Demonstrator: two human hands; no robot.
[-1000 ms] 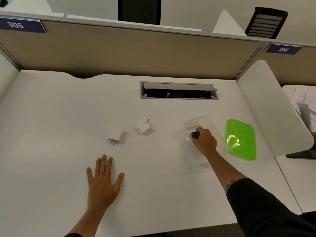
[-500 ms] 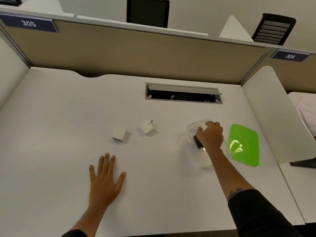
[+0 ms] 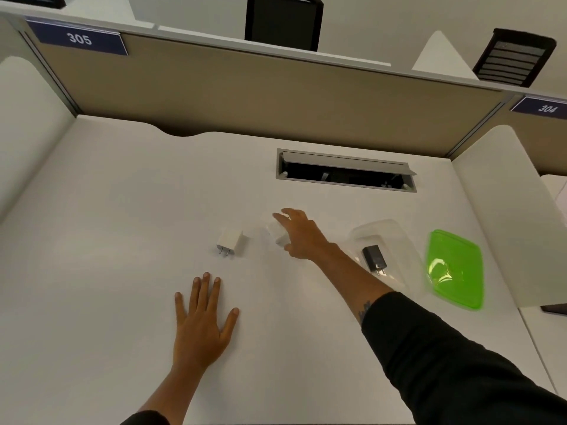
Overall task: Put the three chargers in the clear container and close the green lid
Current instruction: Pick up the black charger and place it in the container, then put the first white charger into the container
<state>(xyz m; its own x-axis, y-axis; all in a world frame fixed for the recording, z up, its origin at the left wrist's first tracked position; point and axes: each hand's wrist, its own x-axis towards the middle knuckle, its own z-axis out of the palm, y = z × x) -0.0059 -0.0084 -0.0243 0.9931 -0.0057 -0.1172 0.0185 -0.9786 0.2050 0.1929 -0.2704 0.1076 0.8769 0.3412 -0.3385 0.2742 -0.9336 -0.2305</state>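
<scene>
A black charger [image 3: 375,258] lies inside the clear container [image 3: 386,228] on the white desk. To its right lies the green lid [image 3: 454,268], flat on the desk. My right hand [image 3: 299,233] is over a white charger [image 3: 278,236] left of the container, fingers spread around it, blurred. Whether the fingers grip it I cannot tell. Another white charger [image 3: 230,242] lies further left with its prongs toward me. My left hand [image 3: 201,322] rests flat on the desk, fingers apart, holding nothing.
An open cable slot [image 3: 346,171] is set into the desk behind the chargers. A tan partition [image 3: 245,96] closes the back, and a white side panel [image 3: 503,216] stands at the right, close to the lid.
My right hand has left the container, with the black charger lying inside it, and moved left over the nearer white charger. My left hand has stayed flat.
</scene>
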